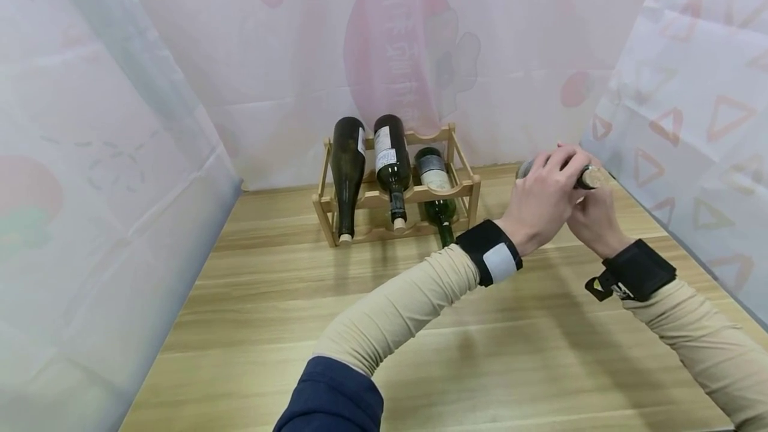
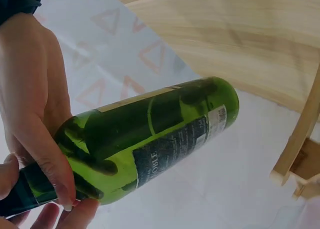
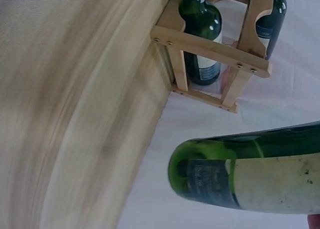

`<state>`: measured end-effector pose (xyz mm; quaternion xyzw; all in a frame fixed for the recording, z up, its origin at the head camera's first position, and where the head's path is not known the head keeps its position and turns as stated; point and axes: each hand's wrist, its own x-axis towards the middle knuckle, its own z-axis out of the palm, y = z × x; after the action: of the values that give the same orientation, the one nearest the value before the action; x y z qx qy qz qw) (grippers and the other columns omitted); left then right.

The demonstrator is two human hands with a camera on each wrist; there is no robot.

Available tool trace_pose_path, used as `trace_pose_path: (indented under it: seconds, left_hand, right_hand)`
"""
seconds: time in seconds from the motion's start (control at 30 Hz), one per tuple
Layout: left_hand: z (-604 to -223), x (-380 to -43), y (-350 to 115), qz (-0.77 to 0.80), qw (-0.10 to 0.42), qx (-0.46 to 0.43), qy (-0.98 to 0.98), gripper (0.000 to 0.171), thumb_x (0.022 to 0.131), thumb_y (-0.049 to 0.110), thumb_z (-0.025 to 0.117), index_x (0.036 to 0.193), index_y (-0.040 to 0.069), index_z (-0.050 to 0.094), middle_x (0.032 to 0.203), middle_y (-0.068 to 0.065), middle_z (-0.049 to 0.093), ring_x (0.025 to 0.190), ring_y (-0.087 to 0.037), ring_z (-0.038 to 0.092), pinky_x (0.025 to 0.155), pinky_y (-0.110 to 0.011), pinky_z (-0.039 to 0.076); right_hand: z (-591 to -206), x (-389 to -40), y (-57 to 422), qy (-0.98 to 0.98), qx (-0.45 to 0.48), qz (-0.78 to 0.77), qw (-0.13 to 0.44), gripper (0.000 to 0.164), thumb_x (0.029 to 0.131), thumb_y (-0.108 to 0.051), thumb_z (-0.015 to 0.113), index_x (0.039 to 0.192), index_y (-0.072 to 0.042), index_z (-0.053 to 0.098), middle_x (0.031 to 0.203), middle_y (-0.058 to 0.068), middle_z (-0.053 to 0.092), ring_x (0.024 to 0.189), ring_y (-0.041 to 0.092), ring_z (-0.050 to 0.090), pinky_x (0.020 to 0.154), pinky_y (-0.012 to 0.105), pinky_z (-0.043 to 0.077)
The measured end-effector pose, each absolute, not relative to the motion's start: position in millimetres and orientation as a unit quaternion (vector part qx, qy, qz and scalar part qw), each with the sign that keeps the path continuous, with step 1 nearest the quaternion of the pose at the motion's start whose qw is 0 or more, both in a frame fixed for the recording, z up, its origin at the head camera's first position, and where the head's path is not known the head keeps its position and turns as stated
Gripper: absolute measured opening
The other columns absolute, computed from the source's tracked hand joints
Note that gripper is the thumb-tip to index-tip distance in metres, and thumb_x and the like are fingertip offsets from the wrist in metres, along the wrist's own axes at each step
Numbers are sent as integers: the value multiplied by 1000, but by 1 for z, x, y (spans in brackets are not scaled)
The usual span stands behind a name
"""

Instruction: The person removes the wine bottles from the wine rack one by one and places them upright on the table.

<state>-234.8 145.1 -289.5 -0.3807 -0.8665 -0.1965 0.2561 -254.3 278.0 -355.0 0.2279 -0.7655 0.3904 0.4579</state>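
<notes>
Both hands hold a green glass wine bottle up above the right part of the table. Its corked end points toward me in the head view, and the base points away. My left hand lies over the bottle from above, fingers bent around it. Lower and to the right, my right hand grips it around the neck. In the left wrist view fingers wrap the neck and shoulder, while the labelled body stays bare. The right wrist view shows the base and pale label of the bottle, with one fingertip at the edge.
A two-tier wooden wine rack stands against the back curtain. Two dark corked bottles, a left one and a middle one, lie on its upper tier. A green bottle lies below at right. Patterned curtains bound the wooden table.
</notes>
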Motion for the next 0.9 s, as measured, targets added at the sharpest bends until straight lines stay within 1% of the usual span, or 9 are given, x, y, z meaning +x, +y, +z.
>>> trace_pose_path:
  seconds: [0.2, 0.3, 0.43, 0.5, 0.6, 0.67, 0.73, 0.83, 0.9]
  left_hand:
    - [-289, -240, 146, -274, 222, -349, -868, 37, 94, 36, 61, 127, 20, 54, 131, 3, 56, 122, -11, 51, 89, -25, 53]
    - [-293, -245, 146, -308, 221, -362, -852, 39, 96, 35, 59, 131, 19, 52, 129, 0, 57, 120, -12, 52, 93, -22, 50]
    - [-302, -250, 145, -332, 220, -395, -828, 49, 99, 32, 54, 143, 17, 41, 134, -2, 55, 123, -14, 52, 98, -20, 45]
    - [-307, -253, 144, -337, 214, -403, -823, 56, 99, 33, 53, 148, 17, 33, 141, -3, 50, 129, -15, 48, 103, -21, 43]
    - [-313, -256, 144, -354, 200, -398, -822, 61, 99, 37, 52, 150, 17, 25, 150, -3, 42, 137, -14, 41, 110, -23, 38]
    - [-317, -259, 144, -363, 190, -391, -824, 63, 99, 39, 50, 151, 17, 21, 152, -4, 39, 136, -13, 41, 109, -23, 39]
    - [-322, -263, 144, -370, 176, -377, -830, 65, 100, 41, 48, 152, 17, 18, 152, -4, 37, 132, -12, 45, 104, -22, 43]
    - [-332, -269, 142, -375, 154, -356, -842, 68, 99, 42, 47, 153, 16, 15, 149, -4, 41, 122, -11, 52, 95, -21, 48]
    - [-339, -274, 141, -377, 142, -342, -849, 71, 98, 43, 50, 154, 17, 15, 145, -4, 44, 118, -11, 54, 91, -21, 49]
  right_hand:
    - [-354, -256, 284, -768, 233, 385, 456, 34, 76, 17, 55, 110, 17, 57, 101, 29, 59, 106, -11, 44, 95, 11, 32]
    - [-351, -255, 285, -772, 207, 396, 452, 37, 79, 15, 54, 115, 15, 56, 100, 4, 63, 96, -14, 48, 85, 8, 36]
    - [-336, -253, 286, -772, 176, 434, 430, 38, 87, 8, 58, 125, 7, 56, 106, -27, 56, 90, -14, 53, 78, 8, 39]
    - [-324, -250, 284, -766, 179, 459, 413, 36, 90, 5, 58, 126, 8, 54, 114, -23, 61, 97, -11, 56, 82, 8, 41]
    - [-305, -243, 277, -757, 190, 480, 399, 31, 92, 3, 56, 121, 14, 52, 119, 1, 66, 101, -7, 58, 84, 9, 43]
    - [-296, -239, 275, -751, 195, 491, 397, 28, 93, 2, 56, 118, 15, 52, 120, 8, 67, 102, -4, 59, 84, 9, 44]
    - [-290, -239, 275, -751, 192, 495, 393, 27, 93, 1, 56, 117, 14, 54, 118, 6, 68, 103, -3, 60, 84, 9, 44]
    - [-290, -244, 281, -754, 179, 507, 378, 25, 94, -3, 57, 117, 6, 57, 115, -9, 68, 101, -1, 60, 82, 9, 45]
    - [-290, -249, 285, -758, 167, 513, 366, 24, 95, -6, 58, 118, 2, 58, 114, -12, 68, 100, 0, 61, 82, 9, 46]
